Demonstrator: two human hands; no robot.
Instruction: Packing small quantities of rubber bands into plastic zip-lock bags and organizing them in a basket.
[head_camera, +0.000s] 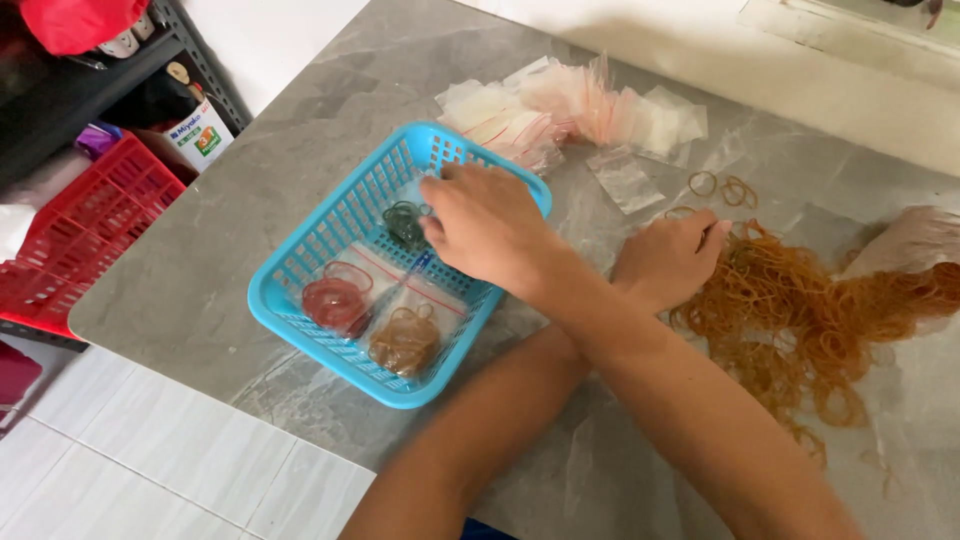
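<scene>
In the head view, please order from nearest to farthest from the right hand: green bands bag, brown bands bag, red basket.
1. Green bands bag, in the blue basket, at the right hand fingers.
2. Brown bands bag, at the basket's near corner.
3. Red basket, far left, beyond the table.

Basket (300, 290) left on table (200, 270), filled bags (405, 340) inside, empty bags (580, 110) behind, rubber band pile (800, 310) right.

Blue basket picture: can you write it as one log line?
right hand over blue basket, at green bands bag | left hand on orange rubber band pile | arms crossed | grey table
</scene>
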